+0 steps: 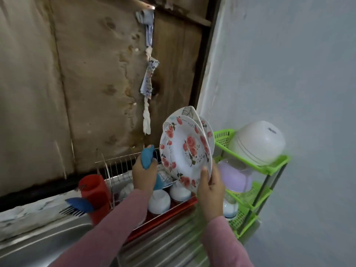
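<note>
My right hand (211,189) grips the lower edge of a stack of white plates with red rose prints (185,149), held tilted up above the dish rack. My left hand (143,174) holds a blue cloth (147,158) just left of the plates, over the wire dish rack (119,164). Under the hands, white bowls (159,202) sit upside down in the rack on its red drip tray (173,211). Both arms wear pink sleeves.
A red cup (94,191) with a blue brush (81,204) stands left of the rack on the steel sink drainboard (163,245). At right, a green plastic shelf (269,166) carries a white bowl (257,142), a purple container and glasses. A stained wooden wall is behind.
</note>
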The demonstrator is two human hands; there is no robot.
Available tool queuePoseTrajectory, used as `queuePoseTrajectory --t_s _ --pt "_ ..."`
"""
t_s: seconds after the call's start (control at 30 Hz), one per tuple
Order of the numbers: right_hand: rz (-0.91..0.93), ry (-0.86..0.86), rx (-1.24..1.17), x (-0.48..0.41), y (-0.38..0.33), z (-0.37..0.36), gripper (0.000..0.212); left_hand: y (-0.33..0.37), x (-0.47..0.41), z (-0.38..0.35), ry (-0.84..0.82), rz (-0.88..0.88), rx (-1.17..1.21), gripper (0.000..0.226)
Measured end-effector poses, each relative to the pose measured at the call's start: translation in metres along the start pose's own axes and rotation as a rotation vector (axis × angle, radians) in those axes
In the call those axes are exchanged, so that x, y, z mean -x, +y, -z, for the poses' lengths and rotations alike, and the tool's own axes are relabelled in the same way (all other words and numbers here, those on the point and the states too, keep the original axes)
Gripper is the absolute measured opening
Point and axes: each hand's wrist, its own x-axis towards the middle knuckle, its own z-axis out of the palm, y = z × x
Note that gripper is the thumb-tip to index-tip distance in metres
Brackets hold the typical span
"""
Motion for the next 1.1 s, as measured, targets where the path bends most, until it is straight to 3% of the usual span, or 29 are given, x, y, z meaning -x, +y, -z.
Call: queuePoseTrajectory --t_s 0.27,0.63,0.87,0.97,1.1 --pt "0.023 -0.19 0.033 -0.068 0.047 -0.055 0.034 -0.027 -0.053 -0.022 0.151 -0.024 -0.066 0.039" --pt "-0.094 -0.3 0.075 -0.074 0.079 -0.089 0.053 -0.038 -0.064 -0.033 0.226 -0.01 -0.136 0.041" --pt "0.069 -0.407 0.105 -0.087 0.07 -0.068 0.06 -0.03 -0.05 -0.042 0.24 -0.03 -0.156 0.039" --pt "0.191 -0.405 0.134 -0.086 0.063 -0.061 0.056 -0.024 -0.035 -0.045 0.221 -0.079 -0.143 0.039" --pt "0.208 -0.372 0.079 -0.076 0.055 -0.044 0.054 -0.017 -0.01 -0.04 0.24 -0.106 -0.1 0.03"
